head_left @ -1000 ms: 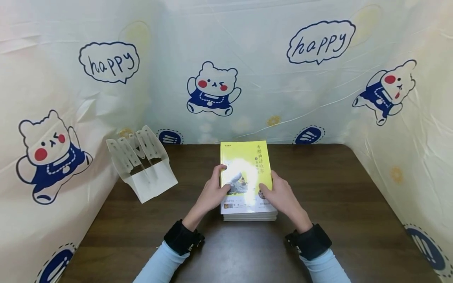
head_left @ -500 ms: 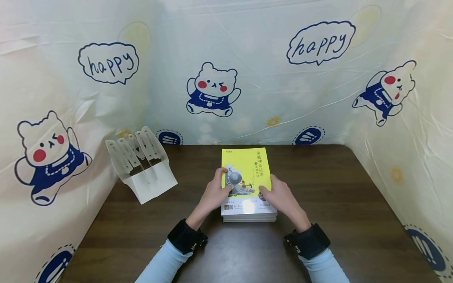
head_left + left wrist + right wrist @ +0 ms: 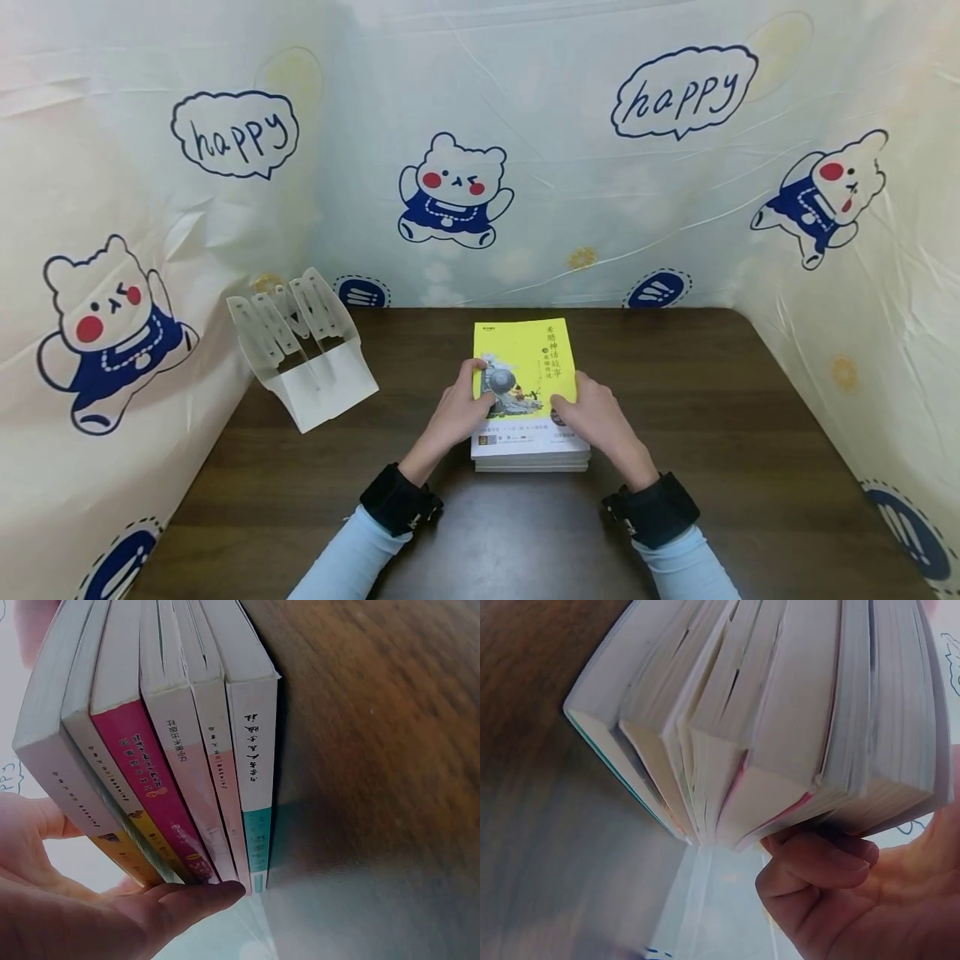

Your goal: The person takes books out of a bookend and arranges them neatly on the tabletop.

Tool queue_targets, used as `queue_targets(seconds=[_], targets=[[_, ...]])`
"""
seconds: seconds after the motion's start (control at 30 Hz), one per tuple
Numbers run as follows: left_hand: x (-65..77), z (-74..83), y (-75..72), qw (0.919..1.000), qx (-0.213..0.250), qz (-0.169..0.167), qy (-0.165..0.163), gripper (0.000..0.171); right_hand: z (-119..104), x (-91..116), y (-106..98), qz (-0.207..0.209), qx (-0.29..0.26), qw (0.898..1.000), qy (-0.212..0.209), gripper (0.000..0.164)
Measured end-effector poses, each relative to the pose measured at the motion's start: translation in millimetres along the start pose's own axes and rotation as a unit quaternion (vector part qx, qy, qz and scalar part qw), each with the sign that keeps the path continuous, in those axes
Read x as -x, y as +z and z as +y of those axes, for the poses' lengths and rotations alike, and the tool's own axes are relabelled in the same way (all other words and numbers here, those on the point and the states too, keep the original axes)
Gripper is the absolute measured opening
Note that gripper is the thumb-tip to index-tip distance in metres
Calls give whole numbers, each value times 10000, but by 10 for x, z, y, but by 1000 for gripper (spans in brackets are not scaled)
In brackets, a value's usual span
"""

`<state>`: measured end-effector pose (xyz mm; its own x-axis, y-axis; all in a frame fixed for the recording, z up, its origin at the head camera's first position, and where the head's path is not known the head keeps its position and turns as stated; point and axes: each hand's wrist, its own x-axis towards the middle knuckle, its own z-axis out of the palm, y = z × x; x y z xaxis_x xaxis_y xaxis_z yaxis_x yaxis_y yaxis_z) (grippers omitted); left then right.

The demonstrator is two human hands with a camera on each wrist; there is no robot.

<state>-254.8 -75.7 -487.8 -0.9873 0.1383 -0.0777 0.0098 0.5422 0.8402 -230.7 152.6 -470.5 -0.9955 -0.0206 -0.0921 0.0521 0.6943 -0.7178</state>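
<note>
A stack of several books (image 3: 532,464) lies at the middle of the brown table, topped by a yellow-and-white paperback (image 3: 517,342). My left hand (image 3: 453,408) grips the stack's left side, its thumb on the yellow cover. In the left wrist view its fingers run along the spines, one of them magenta (image 3: 142,765), the lowest white and teal (image 3: 255,757). On the opposite side my right hand (image 3: 603,421) holds the top book, thumb over the cover. The right wrist view has its fingers (image 3: 817,862) bent against the page edges of the upper books.
A white slotted rack (image 3: 330,387), like a book stand, stands at the table's back left. Behind the brown table (image 3: 712,400) and along both sides hangs a pale printed cloth (image 3: 555,100) with bears. Black bands (image 3: 397,500) circle both wrists.
The far end of the yellow book has come down and nearer, and the bright glare on its cover is gone. Both hands have shifted slightly toward me along with it.
</note>
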Motion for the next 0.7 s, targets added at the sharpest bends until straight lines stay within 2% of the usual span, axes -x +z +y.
queue_targets(seconds=[0.3,0.53,0.7], targets=[[-17,-7,21,9997,-124,-125,-147,51,-8,-21,-19,112,276,9994,170,54],[-28,5,20,9995,-240,-153,-144,52,4,-19,-22,172,640,9977,130,53],[-47,4,33,9994,-276,-154,-160,51,13,-22,-15,215,686,9974,82,54]])
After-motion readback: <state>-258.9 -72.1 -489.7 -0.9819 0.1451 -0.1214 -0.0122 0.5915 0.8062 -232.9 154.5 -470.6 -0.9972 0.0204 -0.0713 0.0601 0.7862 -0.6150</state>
